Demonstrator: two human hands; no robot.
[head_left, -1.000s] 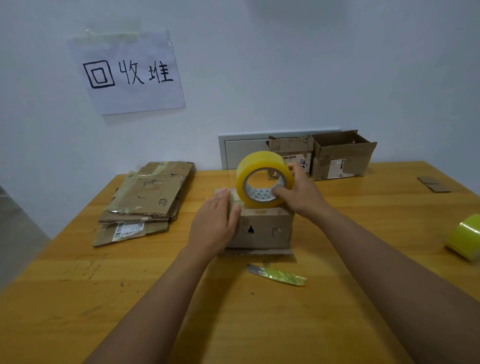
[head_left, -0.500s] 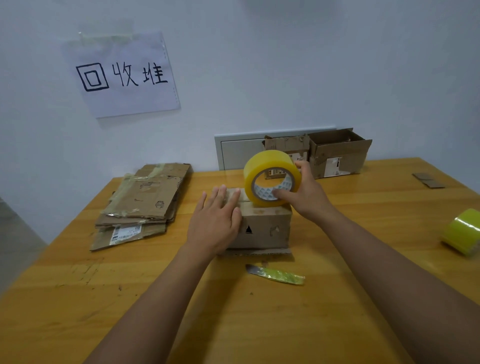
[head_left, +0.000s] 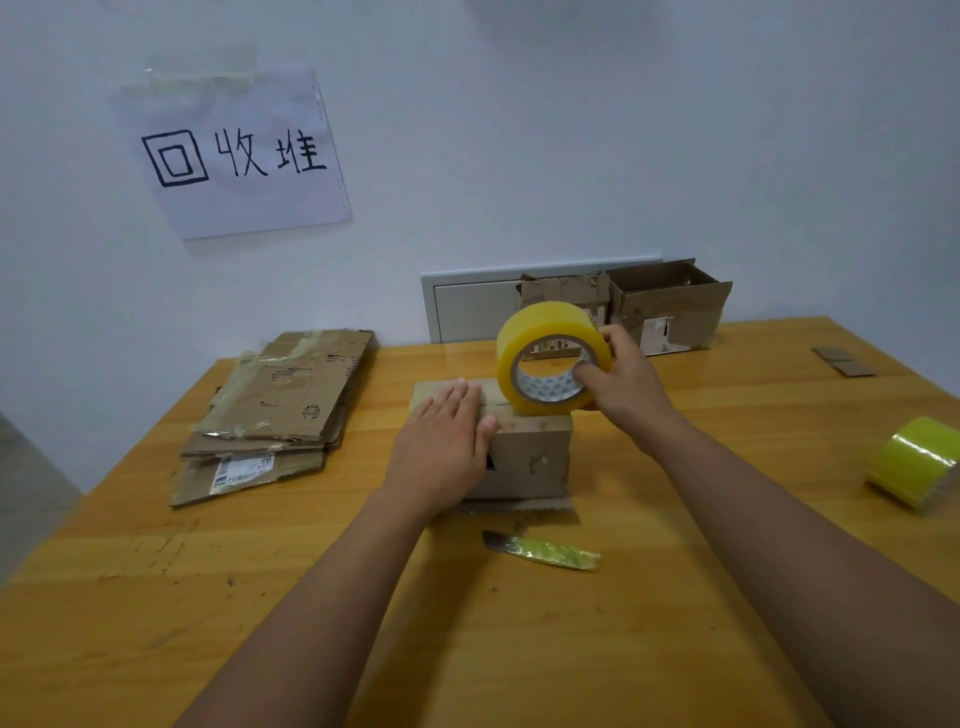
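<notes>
Left hand (head_left: 441, 447) flat on small brown cardboard box (head_left: 524, 452); right hand (head_left: 623, 382) grips yellow tape roll (head_left: 550, 358) upright beside it, box's long axis rightward.

Right hand (head_left: 626, 387) grips tape roll (head_left: 545, 332) atop box (head_left: 530, 452); left hand (head_left: 441, 447) presses box.

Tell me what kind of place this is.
Probably a parcel packing or cardboard recycling corner: flattened cartons stacked on the wooden table, a handwritten sign taped to the wall, and the right hand holding a tape roll on a small box.
</notes>
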